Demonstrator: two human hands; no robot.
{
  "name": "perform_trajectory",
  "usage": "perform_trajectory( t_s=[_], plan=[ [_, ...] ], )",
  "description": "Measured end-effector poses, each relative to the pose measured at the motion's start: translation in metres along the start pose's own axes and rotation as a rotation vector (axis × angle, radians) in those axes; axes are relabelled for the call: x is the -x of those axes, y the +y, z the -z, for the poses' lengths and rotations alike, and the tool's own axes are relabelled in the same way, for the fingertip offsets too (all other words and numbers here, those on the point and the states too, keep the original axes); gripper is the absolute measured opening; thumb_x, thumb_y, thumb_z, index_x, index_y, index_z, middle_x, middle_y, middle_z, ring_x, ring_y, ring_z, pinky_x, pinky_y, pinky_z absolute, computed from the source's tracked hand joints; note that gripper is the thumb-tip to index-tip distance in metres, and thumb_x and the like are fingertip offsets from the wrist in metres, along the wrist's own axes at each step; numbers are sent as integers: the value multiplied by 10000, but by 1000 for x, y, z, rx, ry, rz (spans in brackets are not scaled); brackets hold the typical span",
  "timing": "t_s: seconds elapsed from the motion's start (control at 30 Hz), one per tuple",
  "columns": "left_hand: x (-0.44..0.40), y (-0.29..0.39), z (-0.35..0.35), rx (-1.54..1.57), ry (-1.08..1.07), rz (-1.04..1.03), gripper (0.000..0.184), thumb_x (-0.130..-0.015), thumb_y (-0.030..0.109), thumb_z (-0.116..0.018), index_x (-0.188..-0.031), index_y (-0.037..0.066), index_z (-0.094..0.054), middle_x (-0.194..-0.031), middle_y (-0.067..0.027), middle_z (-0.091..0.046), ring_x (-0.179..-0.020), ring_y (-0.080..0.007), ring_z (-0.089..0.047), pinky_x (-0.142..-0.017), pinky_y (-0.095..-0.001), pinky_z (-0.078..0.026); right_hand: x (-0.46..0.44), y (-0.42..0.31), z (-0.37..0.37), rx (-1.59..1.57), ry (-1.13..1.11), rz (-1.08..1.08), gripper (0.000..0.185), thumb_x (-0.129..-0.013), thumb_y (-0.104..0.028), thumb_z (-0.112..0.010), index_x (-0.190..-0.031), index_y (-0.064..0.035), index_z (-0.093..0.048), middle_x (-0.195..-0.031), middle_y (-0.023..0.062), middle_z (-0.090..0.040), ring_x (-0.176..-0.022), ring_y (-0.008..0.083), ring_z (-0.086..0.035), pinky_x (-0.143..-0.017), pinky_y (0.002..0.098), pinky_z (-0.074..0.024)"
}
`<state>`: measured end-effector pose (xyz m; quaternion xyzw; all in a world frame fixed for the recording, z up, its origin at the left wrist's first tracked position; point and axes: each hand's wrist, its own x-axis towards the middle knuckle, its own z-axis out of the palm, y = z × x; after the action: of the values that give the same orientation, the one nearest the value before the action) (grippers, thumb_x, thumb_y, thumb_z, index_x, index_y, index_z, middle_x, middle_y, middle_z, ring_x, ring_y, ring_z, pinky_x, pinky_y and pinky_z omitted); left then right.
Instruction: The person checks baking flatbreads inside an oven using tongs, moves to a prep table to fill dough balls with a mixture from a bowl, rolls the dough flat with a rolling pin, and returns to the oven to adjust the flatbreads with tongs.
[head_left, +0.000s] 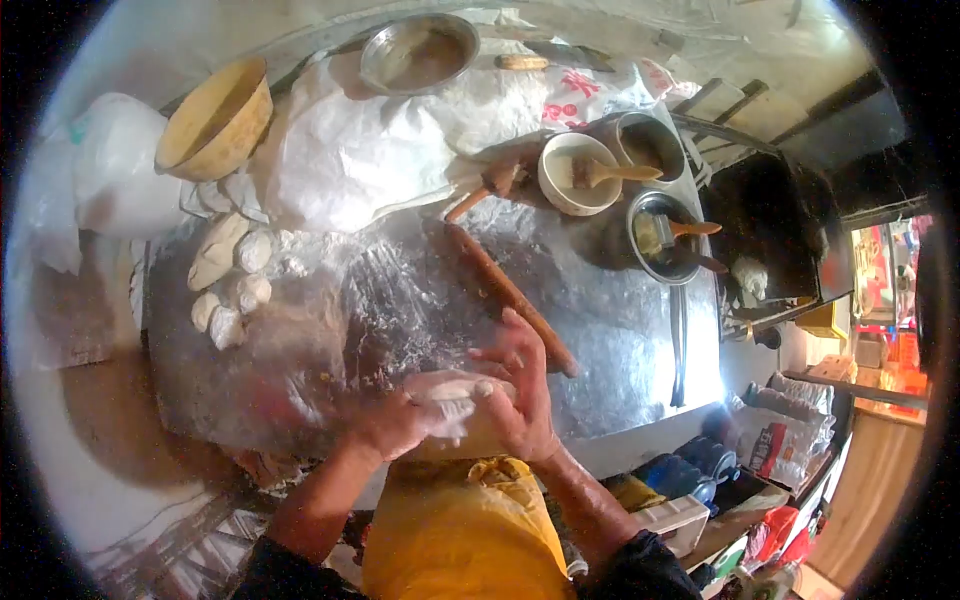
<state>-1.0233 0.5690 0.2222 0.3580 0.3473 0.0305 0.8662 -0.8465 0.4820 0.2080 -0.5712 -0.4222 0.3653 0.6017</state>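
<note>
Dough (450,388) is gripped in the left hand (393,425); right hand (522,395) touches it, fingers spread, near the table (620,345) edge; floury room lies ahead.

No wording can be read with certainty. Pinkish-red characters (575,84) stand on the white sack (622,92) at the far side of the bench (610,335); blurred pale marks fill a red label (771,450) on a white package (803,432) at right.
</note>
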Motion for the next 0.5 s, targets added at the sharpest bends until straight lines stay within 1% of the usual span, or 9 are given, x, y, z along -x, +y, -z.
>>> perform_trajectory(
  t_s=[0.07,0.1,0.2,0.27,0.3,0.33,0.4,0.43,0.5],
  plan=[
    [-5,-9,0,51,20,0,373,-994,241,-635,-1322,64,-626,-1195,-73,-689,-943,-152,-657,-703,-339,-579,-6,-15,-1,-330,-156,-244,429,-1026,-215,-607,-1384,3,-511,-1229,140,-648,-1109,215,-620,-960,336,-488],
    [-8,-14,5,11,34,12,351,-998,247,-636,-1303,73,-632,-1149,-62,-692,-932,-149,-656,-682,-338,-577,-3,-1,6,-203,-291,-399,393,-1073,-245,-519,-1370,11,-546,-1160,122,-688,-1054,178,-629,-945,329,-497],
    [-18,-22,6,4,38,34,347,-1011,302,-621,-1290,95,-616,-1083,-34,-682,-926,-160,-657,-641,-330,-573,-5,0,-7,-124,-101,-331,392,-1089,-283,-491,-1299,26,-609,-1113,108,-704,-1009,158,-634,-893,311,-512],
    [-19,-23,4,198,-13,-17,595,-998,563,-574,-1368,96,-565,-1174,-56,-672,-969,-195,-666,-643,-327,-578,-7,4,-6,-155,-70,-413,432,-1099,-326,-467,-1228,41,-656,-1100,104,-708,-989,168,-656,-861,315,-532],
    [-20,-21,4,259,-27,21,916,-892,825,-464,-1446,97,-489,-1263,-74,-645,-1016,-235,-670,-667,-329,-592,-10,5,-3,-322,-62,-583,477,-1099,-377,-446,-1226,30,-660,-1105,111,-713,-995,189,-672,-872,336,-545],
    [-12,-1,0,281,-45,45,1098,-800,928,-370,-1521,100,-400,-1338,-89,-620,-1114,-256,-658,-727,-348,-609,-14,6,-1,-490,-53,-748,521,-1099,-427,-425,-1223,19,-664,-1110,117,-718,-1000,211,-688,-882,356,-559],
    [-5,9,7,472,-299,-11,770,-1011,660,-447,-1573,146,-332,-1468,-116,-533,-1336,-269,-546,-823,-383,-608,-10,10,-5,-427,-42,-753,549,-1097,-467,-412,-1274,3,-633,-1148,114,-708,-1022,208,-679,-900,353,-550],
    [-3,11,6,476,-295,-12,770,-1011,660,-447,-1573,146,-332,-1468,-116,-533,-1336,-269,-546,-823,-383,-608,-7,11,-8,-590,19,-775,555,-1093,-478,-416,-1310,-3,-604,-1181,110,-694,-1048,213,-672,-918,359,-544],
    [-4,17,-6,57,-79,-29,894,-966,652,-559,-1593,80,-277,-1442,-130,-552,-1274,-267,-588,-894,-372,-588,2,17,-13,-836,47,-758,591,-1078,-510,-437,-1409,-26,-516,-1271,106,-653,-1124,222,-648,-968,376,-522]
  ],
)
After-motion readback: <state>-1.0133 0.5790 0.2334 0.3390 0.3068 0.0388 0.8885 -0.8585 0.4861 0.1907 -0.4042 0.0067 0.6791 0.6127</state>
